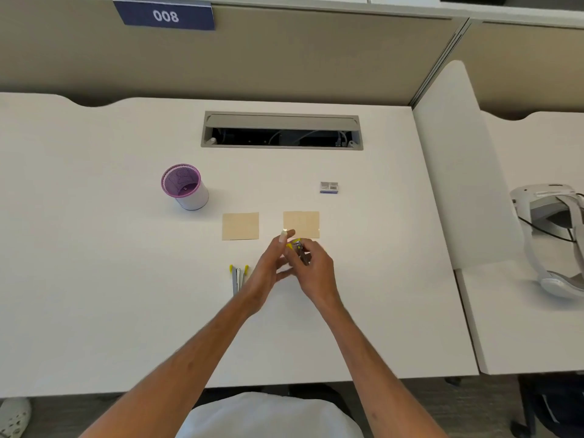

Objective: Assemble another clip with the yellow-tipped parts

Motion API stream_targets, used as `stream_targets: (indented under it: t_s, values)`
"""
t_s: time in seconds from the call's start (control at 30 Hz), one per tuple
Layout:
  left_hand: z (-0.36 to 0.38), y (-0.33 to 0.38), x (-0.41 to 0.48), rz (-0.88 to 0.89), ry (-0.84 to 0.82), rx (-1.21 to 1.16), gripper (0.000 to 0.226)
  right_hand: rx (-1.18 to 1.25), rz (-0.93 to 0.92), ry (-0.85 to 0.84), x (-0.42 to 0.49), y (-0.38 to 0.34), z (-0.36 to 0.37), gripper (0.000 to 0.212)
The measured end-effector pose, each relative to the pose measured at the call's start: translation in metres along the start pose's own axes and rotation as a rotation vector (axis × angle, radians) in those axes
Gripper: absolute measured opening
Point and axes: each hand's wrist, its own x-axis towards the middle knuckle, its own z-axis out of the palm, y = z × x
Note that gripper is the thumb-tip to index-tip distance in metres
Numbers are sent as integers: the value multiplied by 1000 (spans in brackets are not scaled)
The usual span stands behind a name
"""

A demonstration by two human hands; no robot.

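**A:** Both hands meet over the middle of the desk, a little toward the near edge. The right hand has its fingers curled round a small pen-like thing with a yellow end.

**B:** And which way does it lie?

**A:** Its long axis runs roughly from the near edge toward the far edge, tilted a bit; the yellow end points away from the person, toward the right-hand tan note. The dark body slants back into the palm. It is blurred, so I cannot tell exactly what it is.

**B:** The left hand?

**A:** Loosely spread, fingers fairly straight, the fingertips up beside the yellow end. Whether they touch it I cannot tell. It grips nothing that I can see.

**B:** Around them?

**A:** Just left of the left hand lies a small bunch of pens, yellow tips toward the far edge, long axes running near to far. Beyond the hands sit two tan notes side by side, the left one well apart from the hands. Toward the far left stands a purple-rimmed cup, upright. Toward the far right lies a small box with a barcode. At the far edge, a cable slot is sunk in the desk.
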Motion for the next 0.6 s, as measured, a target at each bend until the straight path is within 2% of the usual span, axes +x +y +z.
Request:
stream_targets:
  t_s: [0.07,0.13,0.2,0.37,0.6]
  values:
    - [-2,-4,5,57,138,159,50,-177,-23,47,0,7,0,32]
    - [-8,-8,11,135,283,367,38,-351,-8,65,0,14,0,36]
    - [-14,-12,16,183,347,565,27,-480,13,66,0,20,2,39]
    - [-18,-15,22,167,389,750,28,-591,57,103,0,28,8,45]
    - [-16,-13,27,112,333,821,35,-476,116,187,1,30,16,49]
